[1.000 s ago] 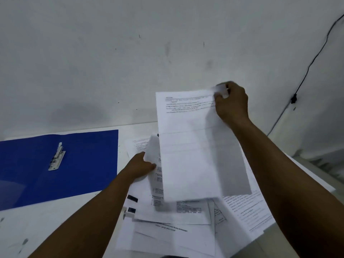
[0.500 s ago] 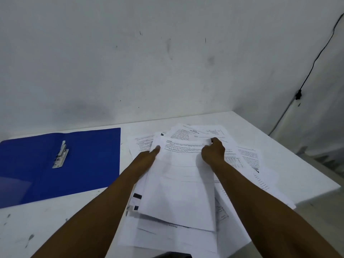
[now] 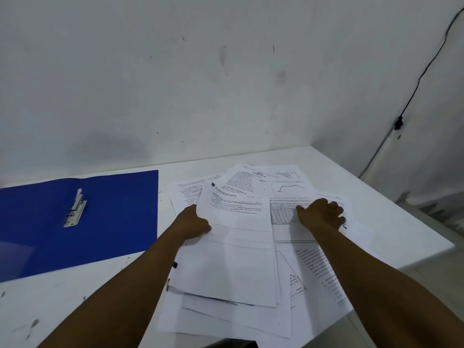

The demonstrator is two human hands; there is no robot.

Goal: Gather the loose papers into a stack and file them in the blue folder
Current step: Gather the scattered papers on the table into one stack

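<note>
The left hand [image 3: 193, 223] grips the left edge of the top sheet [image 3: 236, 247], thumb on top and fingers tucked under and out of sight. The right hand [image 3: 321, 213] rests on a printed sheet [image 3: 283, 217] to the right with fingers curled against the paper; whether it pinches an edge cannot be told.

The loose papers [image 3: 238, 312] lie fanned and overlapping on the white table [image 3: 75, 297], some corners overhanging its near edge. The blue folder [image 3: 120, 217] lies open and flat just to the left, its metal clip [image 3: 75, 208] exposed.

Handling judgement: the sheets are light, limp and slide readily over one another. A single-corner hold is likely to let a sheet droop or crease. Drawing opposite edges inward with both hands should square the stack.
</note>
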